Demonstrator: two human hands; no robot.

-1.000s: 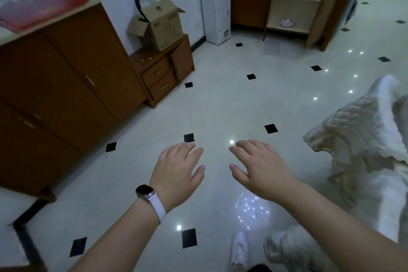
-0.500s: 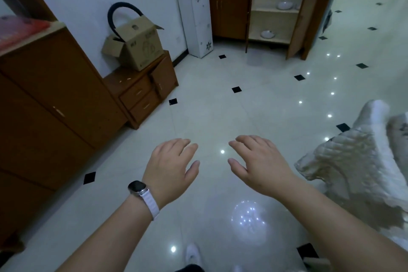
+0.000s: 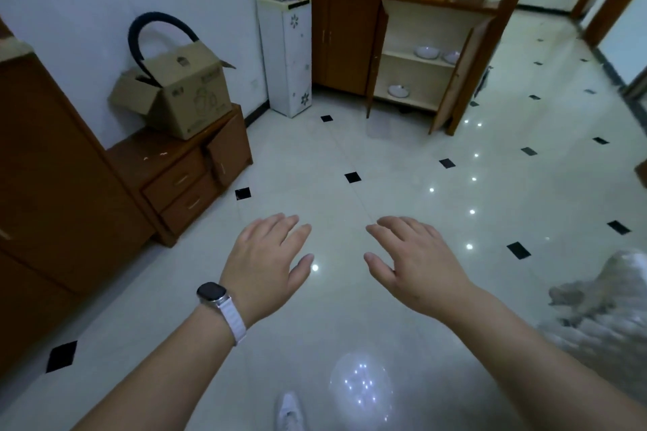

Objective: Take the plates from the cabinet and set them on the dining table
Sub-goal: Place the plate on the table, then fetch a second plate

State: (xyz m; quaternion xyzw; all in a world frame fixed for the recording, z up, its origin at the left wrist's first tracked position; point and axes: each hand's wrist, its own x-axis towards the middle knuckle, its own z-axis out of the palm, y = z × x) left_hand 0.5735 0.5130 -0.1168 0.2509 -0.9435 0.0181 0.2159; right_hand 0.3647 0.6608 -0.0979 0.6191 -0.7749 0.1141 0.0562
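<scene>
Across the room stands a wooden cabinet (image 3: 413, 28) with both doors swung open. On its upper shelf sit two white plates, one (image 3: 426, 52) to the left and one (image 3: 451, 56) partly behind the right door. A third white plate (image 3: 398, 91) lies on the lower shelf. My left hand (image 3: 266, 264), a watch on its wrist, and my right hand (image 3: 415, 264) hover palm down over the floor, fingers relaxed and empty, far from the cabinet. No dining table is in view.
A low wooden drawer unit (image 3: 189, 168) carrying a cardboard box (image 3: 185, 91) lines the left wall, next to a tall brown cupboard (image 3: 52, 185). A white narrow stand (image 3: 285, 52) is left of the cabinet. White quilted fabric (image 3: 605, 308) lies at right. Glossy tiled floor lies between.
The view has lifted and come closer to the open cabinet, whose plates now show larger. Both hands stay out in front, empty, and the quilted fabric has slid toward the right edge.
</scene>
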